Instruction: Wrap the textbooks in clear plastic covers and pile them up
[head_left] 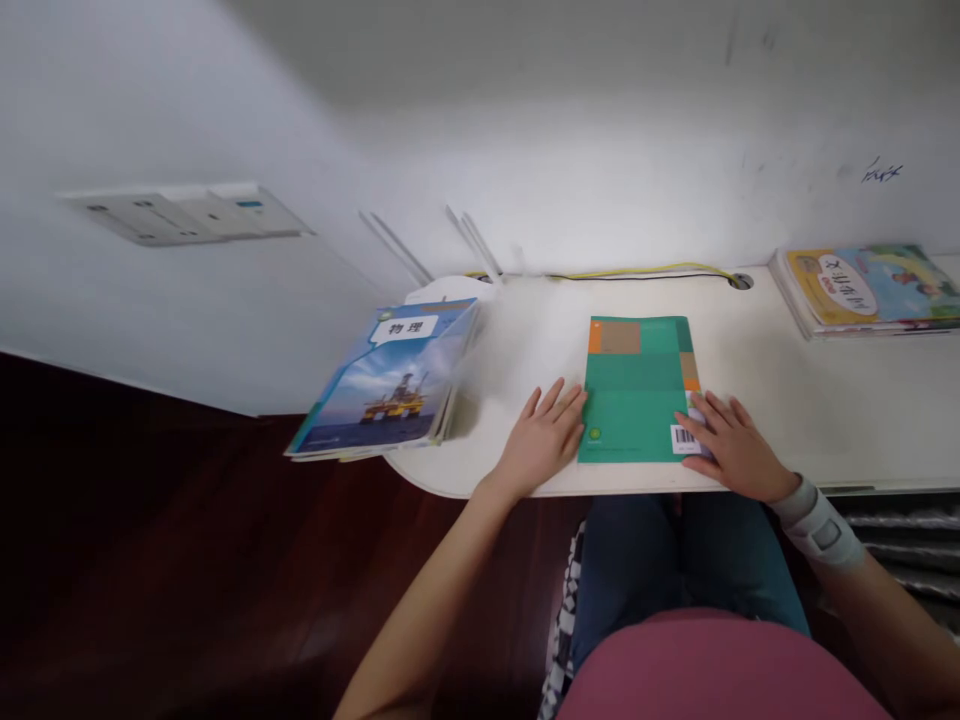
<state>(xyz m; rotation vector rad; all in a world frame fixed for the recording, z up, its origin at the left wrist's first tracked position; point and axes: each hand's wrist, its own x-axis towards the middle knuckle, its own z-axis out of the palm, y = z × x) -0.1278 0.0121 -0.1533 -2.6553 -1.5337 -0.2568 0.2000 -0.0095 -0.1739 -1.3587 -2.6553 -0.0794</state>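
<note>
A green book point(637, 390) lies flat on the white desk point(540, 340), its barcode label at the lower right of the cover. My left hand point(546, 437) rests flat on the desk along the book's left edge, fingers stretched out and touching or nearly touching that edge. Over the book's lower right corner lies my right hand point(736, 445), with its fingers spread across the edge and partly on the barcode. A grey wristband point(821, 525) wraps my right wrist. Neither hand grips anything.
Left, a stack of books with a physics textbook point(390, 380) on top overhangs the desk's rounded end. Another stack of books point(870, 290) sits at the back right. Thin white antennas point(476, 245) and a yellow cable point(645, 270) run near the wall. Wall sockets point(191, 215) are at left.
</note>
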